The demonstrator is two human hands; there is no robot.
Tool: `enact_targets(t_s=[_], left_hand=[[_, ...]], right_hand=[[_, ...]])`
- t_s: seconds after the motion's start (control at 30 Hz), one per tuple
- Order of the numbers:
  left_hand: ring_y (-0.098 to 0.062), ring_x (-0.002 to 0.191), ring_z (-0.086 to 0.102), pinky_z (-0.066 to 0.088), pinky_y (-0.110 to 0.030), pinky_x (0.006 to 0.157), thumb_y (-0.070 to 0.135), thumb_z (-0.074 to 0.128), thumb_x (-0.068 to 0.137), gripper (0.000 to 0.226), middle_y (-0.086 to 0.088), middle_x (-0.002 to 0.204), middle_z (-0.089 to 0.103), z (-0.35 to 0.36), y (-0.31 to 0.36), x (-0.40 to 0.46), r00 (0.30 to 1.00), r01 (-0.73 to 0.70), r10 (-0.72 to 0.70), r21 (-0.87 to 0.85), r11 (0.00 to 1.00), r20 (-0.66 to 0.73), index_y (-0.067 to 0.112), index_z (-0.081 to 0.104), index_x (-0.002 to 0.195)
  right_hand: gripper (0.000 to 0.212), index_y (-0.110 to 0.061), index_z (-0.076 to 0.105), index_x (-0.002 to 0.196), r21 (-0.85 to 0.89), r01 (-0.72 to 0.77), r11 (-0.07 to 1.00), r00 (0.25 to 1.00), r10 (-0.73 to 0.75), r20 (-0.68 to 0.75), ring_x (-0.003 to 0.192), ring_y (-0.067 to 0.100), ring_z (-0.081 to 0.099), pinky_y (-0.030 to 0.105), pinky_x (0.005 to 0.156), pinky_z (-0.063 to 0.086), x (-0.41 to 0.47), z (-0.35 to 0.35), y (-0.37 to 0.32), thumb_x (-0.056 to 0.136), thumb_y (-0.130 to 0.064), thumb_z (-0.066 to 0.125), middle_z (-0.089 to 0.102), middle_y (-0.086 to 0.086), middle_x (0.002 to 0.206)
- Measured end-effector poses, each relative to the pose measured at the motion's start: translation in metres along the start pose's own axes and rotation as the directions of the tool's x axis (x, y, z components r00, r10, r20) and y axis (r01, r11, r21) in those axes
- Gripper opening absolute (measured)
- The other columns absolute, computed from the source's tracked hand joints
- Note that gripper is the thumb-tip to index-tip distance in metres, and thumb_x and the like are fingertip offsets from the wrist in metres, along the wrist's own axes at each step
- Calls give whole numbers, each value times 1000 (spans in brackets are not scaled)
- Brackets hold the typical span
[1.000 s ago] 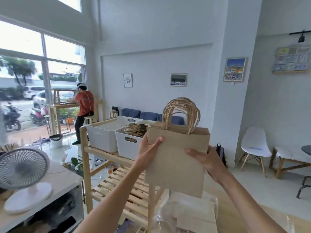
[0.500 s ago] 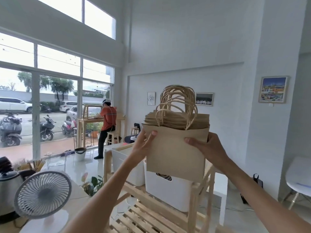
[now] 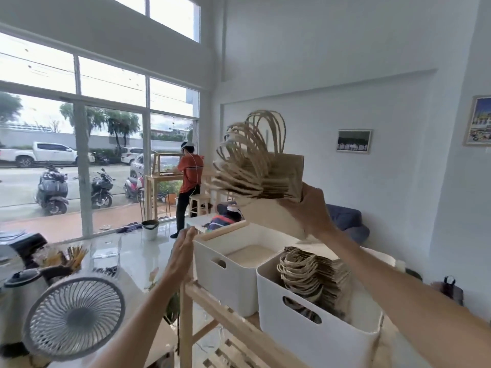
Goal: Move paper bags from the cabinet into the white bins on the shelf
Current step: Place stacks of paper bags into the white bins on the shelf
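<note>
Honestly, no brand, label or writing is reading clearly anywhere: the bags and bins are showing plain faces, and the framed pictures on the far wall are too small to make out any lettering.

Your right hand (image 3: pixel 309 205) is reaching up and forward, arm extended from the lower right, and it is gripping a stack of paper bags (image 3: pixel 276 176) by its lower right corner, fingers curled round the edge. The stack is tipping over to the left, its twisted paper handles (image 3: pixel 244 158) fanning out toward the window, and it is hanging in the air above the white bins, touching neither.

Your left hand (image 3: pixel 183 251) is holding nothing; its fingers are lying straight and together, palm turned right, just beside the near left corner of the left white bin (image 3: pixel 228 280). Whether it is actually touching the rim, you cannot tell.

Both bins are sitting side by side on the top of the wooden shelf (image 3: pixel 210 306). The right white bin (image 3: pixel 313 333), nearer to you, is already carrying a row of brown bags (image 3: pixel 316 274) standing on edge, handles facing left.

A small fan (image 3: pixel 75 317) is standing at the near left, with a kettle (image 3: pixel 18 288) behind it.
</note>
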State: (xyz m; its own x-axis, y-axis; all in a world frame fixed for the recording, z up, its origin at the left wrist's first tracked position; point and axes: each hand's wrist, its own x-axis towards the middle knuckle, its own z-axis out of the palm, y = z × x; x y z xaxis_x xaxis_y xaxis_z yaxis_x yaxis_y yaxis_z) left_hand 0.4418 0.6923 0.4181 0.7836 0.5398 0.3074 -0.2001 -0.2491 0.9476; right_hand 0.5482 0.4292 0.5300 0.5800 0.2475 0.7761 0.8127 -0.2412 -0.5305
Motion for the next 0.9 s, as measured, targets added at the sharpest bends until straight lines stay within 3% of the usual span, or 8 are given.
enact_targets(t_s=[0.13, 0.2, 0.3, 0.4, 0.53, 0.67, 0.73, 0.9], left_hand=[[-29, 127, 49, 37, -45, 107, 50, 37, 99, 58, -15, 138, 52, 2, -2, 41, 999, 22, -25, -88, 996, -30, 6, 51, 134], [-31, 133, 45, 31, -45, 111, 39, 29, 106, 54, -18, 141, 50, 7, -2, 58, 996, 54, -63, -140, 989, -57, 3, 44, 143], [-30, 138, 40, 25, -41, 114, 39, 23, 107, 55, -19, 147, 45, 19, -8, 76, 994, 82, -93, -168, 982, -56, 2, 40, 145], [-30, 139, 39, 24, -40, 116, 45, 20, 105, 61, -21, 149, 43, 26, -15, 92, 993, 89, -101, -178, 980, -62, 3, 39, 145], [-33, 138, 40, 26, -40, 115, 50, 18, 104, 67, -24, 148, 42, 30, -16, 108, 993, 108, -114, -141, 984, -33, 3, 39, 146], [-26, 112, 55, 40, -34, 96, 54, 18, 103, 70, -21, 122, 61, 31, -16, 118, 989, 143, -147, -120, 982, -22, 2, 43, 144], [-25, 106, 59, 45, -36, 90, 58, 19, 101, 73, -15, 109, 65, 33, -15, 118, 985, 166, -169, -87, 982, -36, 5, 47, 141], [-34, 134, 44, 32, -52, 110, 59, 18, 100, 72, -19, 146, 47, 48, -16, 112, 993, 120, -119, 36, 992, -23, 9, 37, 148]], right_hand=[[26, -7, 63, 74, -108, 79, 991, 986, -62, 153, 60, 8, 48, 35, 52, 40, 18, 46, 60, 84, -27, 76, 68, 9, 64], [21, -20, 58, 71, -133, 110, 985, 966, -74, 247, 56, 1, 45, 36, 53, 41, 26, 59, 85, 82, -36, 68, 63, -3, 59], [29, -29, 48, 69, -169, 204, 964, 926, -134, 352, 58, 2, 50, 27, 56, 39, 31, 66, 113, 83, -16, 70, 53, -19, 56], [26, -33, 53, 97, -189, 331, 925, 840, -197, 505, 64, -9, 54, 21, 65, 48, 34, 68, 134, 85, -21, 73, 57, -27, 69], [28, -33, 60, 113, -227, 451, 863, 743, -222, 632, 75, 2, 61, 19, 75, 48, 39, 74, 153, 87, -35, 70, 72, -9, 90], [23, -19, 66, 107, -271, 482, 833, 667, -148, 730, 79, 7, 62, 20, 81, 51, 43, 78, 147, 85, -22, 69, 71, -4, 93], [33, -24, 61, 115, -331, 471, 818, 642, -60, 764, 91, 13, 64, 33, 89, 54, 45, 83, 145, 83, -24, 68, 72, 0, 104], [87, -41, 25, 146, -592, 583, 557, 477, 355, 804, 130, 27, 39, 49, 112, 35, 55, 92, 136, 76, -44, 77, 53, 4, 136]])
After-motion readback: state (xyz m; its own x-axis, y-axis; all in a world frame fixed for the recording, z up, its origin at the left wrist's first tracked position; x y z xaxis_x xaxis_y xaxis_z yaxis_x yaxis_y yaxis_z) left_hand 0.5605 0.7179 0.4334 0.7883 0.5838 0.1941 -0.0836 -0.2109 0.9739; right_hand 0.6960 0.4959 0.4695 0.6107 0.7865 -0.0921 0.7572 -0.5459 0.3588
